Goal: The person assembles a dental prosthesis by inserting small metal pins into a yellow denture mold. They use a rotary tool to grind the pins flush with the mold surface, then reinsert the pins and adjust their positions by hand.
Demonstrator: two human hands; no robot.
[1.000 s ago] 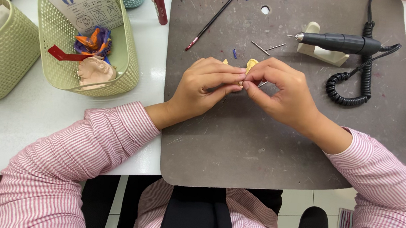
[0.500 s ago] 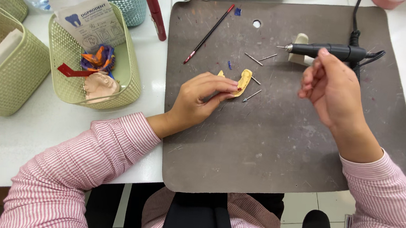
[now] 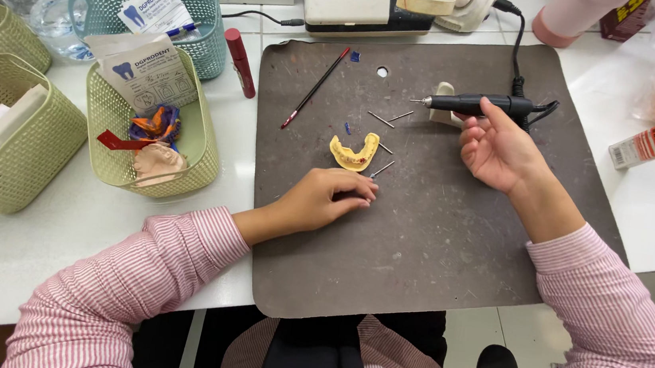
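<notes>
While both hands (image 3: 324, 200) (image 3: 499, 148) lie empty and loose, the handpiece (image 3: 475, 104) lies crosswise, tip pointing left.

Around the dark work mat (image 3: 434, 242), four plastic baskets stand to its left: three pale green ones (image 3: 117, 168) and one teal one (image 3: 205, 0). On the mat lie one yellow dental cast (image 3: 353, 154), one black rotary handpiece (image 3: 479, 104), one thin red-and-black tool (image 3: 317, 87) and about four small metal pins (image 3: 380, 119). One red tube (image 3: 239, 62) lies just off the mat's left edge, and two hands, the left hand (image 3: 326, 200) and the right hand (image 3: 499, 148), are over the mat.
</notes>
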